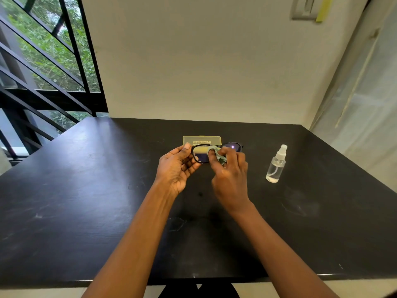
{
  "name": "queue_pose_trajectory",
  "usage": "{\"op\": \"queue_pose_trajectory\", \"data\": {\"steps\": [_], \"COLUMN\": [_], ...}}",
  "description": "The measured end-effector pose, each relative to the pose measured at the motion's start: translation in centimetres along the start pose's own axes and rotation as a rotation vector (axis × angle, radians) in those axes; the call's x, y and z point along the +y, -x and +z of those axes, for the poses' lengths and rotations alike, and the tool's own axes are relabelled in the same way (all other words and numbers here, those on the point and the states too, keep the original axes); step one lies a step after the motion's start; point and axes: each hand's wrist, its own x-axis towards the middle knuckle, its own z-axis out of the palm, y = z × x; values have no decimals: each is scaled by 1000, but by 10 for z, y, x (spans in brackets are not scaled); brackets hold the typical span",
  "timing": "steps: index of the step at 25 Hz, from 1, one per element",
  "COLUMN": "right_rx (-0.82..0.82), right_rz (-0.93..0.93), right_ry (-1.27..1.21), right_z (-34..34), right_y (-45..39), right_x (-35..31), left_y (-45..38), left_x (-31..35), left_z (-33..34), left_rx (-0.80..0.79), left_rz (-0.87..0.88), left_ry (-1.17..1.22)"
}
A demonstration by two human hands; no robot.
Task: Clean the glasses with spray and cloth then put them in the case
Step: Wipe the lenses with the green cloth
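Both hands are engaged above the black table point(86, 201). Left hand point(178, 166) grips the glasses point(233, 146) by one end; right hand point(231, 171) pinches the cloth point(214, 152) against a lens. Case point(202, 140) lies just behind, spray bottle point(276, 166) upright to the right.

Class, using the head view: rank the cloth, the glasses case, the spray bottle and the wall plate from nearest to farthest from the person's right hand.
From the right hand:
1. Cloth: pinched in its fingers, against the lens.
2. Glasses case: just beyond the hands, on the table.
3. Spray bottle: standing off to the right.
4. Wall plate: high on the wall, upper right.
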Motion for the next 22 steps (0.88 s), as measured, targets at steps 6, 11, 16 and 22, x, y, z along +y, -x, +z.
{"op": "queue_pose_trajectory", "data": {"steps": [6,11,16,22], "right_rx": [28,43,71,59], "right_rz": [-1,-109,-179,-113], "right_ry": [14,-48,-90,-65], "right_z": [5,7,7,1], "right_y": [-15,-5,11,10], "right_x": [-11,-15,0,14], "left_y": [0,0,-1,-1], "left_x": [0,-2,-2,-2], "left_z": [3,3,0,-1], "left_rx": [-2,-10,-21,-28], "left_rz": [8,12,3,-9], "left_ry": [0,6,8,-4]}}
